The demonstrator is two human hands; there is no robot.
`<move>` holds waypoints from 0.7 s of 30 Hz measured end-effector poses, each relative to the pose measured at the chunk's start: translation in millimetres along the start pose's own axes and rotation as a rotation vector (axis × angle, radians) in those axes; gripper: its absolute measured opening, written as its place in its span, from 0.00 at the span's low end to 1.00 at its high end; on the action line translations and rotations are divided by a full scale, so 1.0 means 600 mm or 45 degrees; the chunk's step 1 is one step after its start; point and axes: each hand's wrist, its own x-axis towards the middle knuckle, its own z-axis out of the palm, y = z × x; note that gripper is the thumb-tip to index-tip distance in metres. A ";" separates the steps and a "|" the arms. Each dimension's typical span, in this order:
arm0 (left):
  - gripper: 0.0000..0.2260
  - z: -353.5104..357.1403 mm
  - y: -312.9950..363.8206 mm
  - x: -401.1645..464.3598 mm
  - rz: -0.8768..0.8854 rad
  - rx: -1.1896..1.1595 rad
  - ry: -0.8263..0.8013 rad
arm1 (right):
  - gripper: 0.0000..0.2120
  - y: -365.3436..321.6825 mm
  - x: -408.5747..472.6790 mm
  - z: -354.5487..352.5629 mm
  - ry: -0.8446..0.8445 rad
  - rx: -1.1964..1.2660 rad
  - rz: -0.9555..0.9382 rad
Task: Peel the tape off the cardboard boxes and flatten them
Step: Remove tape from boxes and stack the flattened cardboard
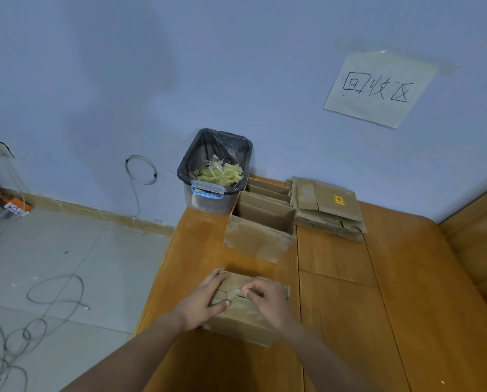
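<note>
Dim bluish light, soft focus — edges bowed, wide-angle

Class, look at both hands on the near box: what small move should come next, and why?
Probably pull the tape end back along the seam. The right hand pinches it, while the left hand steadies the closed box.

A closed box [243, 321] is held under both hands [205, 302]; open boxes [260, 222] are set beyond, flattened cardboard [328, 207] beyond-right, a bin [215, 171] beyond-left.
</note>
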 end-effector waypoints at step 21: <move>0.55 0.020 0.023 0.009 0.007 0.760 -0.157 | 0.12 0.006 0.001 -0.051 0.114 0.169 0.303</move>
